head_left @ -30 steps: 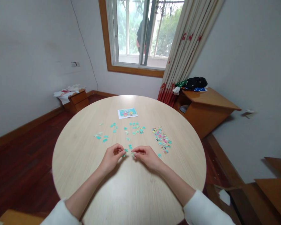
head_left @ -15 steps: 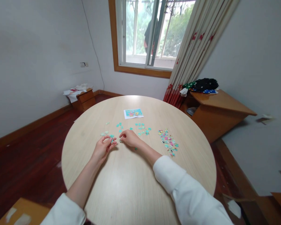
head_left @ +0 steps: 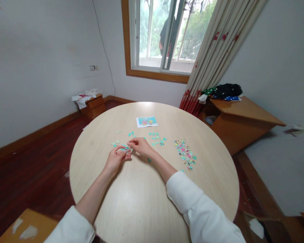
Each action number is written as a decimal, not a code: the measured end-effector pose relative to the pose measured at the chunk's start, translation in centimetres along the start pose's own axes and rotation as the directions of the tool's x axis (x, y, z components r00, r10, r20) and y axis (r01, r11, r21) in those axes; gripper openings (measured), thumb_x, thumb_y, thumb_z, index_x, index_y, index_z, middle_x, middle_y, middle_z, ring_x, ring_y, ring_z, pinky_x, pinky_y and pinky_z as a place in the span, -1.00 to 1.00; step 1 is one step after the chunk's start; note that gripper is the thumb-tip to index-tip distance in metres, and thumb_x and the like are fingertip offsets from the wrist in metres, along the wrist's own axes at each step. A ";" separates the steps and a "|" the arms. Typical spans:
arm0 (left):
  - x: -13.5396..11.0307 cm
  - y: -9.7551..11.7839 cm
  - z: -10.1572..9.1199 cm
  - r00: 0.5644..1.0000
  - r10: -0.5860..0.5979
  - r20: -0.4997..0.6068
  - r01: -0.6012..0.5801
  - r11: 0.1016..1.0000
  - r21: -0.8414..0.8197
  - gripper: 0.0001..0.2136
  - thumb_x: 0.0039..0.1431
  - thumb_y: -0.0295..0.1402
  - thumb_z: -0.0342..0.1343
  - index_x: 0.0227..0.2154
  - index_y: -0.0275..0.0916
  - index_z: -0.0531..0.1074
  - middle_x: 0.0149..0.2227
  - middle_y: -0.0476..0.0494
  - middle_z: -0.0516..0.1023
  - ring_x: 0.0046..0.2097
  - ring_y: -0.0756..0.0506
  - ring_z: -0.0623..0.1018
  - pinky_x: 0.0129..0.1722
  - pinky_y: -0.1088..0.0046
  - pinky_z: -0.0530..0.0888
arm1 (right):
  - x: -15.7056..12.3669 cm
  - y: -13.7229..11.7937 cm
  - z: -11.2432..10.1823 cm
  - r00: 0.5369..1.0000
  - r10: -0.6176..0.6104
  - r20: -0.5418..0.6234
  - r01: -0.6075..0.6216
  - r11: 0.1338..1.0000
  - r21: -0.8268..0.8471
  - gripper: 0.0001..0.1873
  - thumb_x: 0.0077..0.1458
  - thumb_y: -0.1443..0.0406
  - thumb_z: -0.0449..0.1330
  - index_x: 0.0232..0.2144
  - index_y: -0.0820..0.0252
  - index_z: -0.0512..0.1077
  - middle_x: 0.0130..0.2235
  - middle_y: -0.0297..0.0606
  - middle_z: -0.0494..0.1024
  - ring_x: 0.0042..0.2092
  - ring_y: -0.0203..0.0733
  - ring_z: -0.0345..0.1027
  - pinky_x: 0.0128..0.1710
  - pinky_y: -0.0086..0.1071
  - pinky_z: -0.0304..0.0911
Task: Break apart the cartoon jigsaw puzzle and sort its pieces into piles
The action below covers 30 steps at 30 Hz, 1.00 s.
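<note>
My left hand (head_left: 116,158) is closed with thumb and fingers around small teal jigsaw puzzle pieces (head_left: 127,151), just above the round table. Right beside it, my right hand (head_left: 142,147) is pinched, its fingertips almost meeting the left ones; what they hold is too small to make out. A lone teal piece (head_left: 149,160) lies under my right wrist. Beyond the hands are pale green pieces (head_left: 116,143), a few teal pieces (head_left: 131,134) and a larger teal cluster (head_left: 157,138).
A printed picture sheet (head_left: 147,122) lies toward the far side of the table (head_left: 142,202). Mixed-colour puzzle pieces (head_left: 184,153) are spread at the right. Past the table stand a wooden cabinet (head_left: 245,118) with cloths on top and a curtain (head_left: 218,47) by the window.
My right hand has drawn in toward my left, and their fingertips are now close together. Small pieces seen under my right fingers before now appear at the left fingertips. The view has shifted slightly.
</note>
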<state>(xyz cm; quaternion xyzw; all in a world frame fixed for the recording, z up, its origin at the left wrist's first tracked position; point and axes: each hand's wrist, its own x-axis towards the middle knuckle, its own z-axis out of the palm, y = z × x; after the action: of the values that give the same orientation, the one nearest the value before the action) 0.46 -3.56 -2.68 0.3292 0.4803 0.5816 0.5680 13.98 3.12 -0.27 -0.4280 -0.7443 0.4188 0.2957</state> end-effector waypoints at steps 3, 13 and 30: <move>0.0 -0.2 0.0 0.999 0.007 0.034 -0.009 0.999 0.041 -0.68 -0.19 -0.34 0.30 -0.36 -0.30 0.34 -0.53 -0.03 0.57 -0.48 -0.02 0.57 -0.31 0.36 0.57 | -0.4 0.0 0.4 0.998 -0.048 0.047 0.045 0.996 0.072 -0.89 0.00 0.36 0.21 -0.49 0.32 0.51 -0.50 -0.32 0.51 -0.44 -0.35 0.31 -0.40 -0.49 0.16; -0.1 -0.4 0.1 0.999 -0.039 0.018 0.038 0.999 0.032 -0.76 -0.03 -0.46 0.23 -0.27 -0.35 0.36 -0.40 -0.17 0.61 -0.40 -0.06 0.61 -0.17 0.25 0.57 | -1.8 0.2 -1.7 1.000 -0.003 0.028 -0.004 0.970 0.241 -0.87 -0.06 0.34 0.20 -0.59 0.28 0.45 -0.58 -0.39 0.43 -0.49 -0.37 0.23 -0.41 -0.45 0.14; 0.4 -1.1 -0.8 0.969 0.231 0.092 -0.238 0.756 0.610 -0.61 -0.06 -0.14 0.07 -0.27 -0.34 0.50 -0.43 -0.17 0.61 -0.43 -0.11 0.56 -0.35 0.35 0.47 | -14.3 7.4 -14.8 0.934 0.331 -0.136 -0.358 0.884 -0.300 -0.77 -0.08 0.23 0.14 -0.62 0.27 0.46 -0.63 -0.37 0.36 -0.55 -0.36 0.13 -0.53 -0.45 -0.03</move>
<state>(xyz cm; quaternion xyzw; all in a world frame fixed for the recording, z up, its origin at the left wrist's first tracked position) 0.00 -3.42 -4.05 0.5571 0.5954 0.4577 0.3545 35.26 -2.01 -0.87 -0.6123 -0.7017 0.3206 0.1731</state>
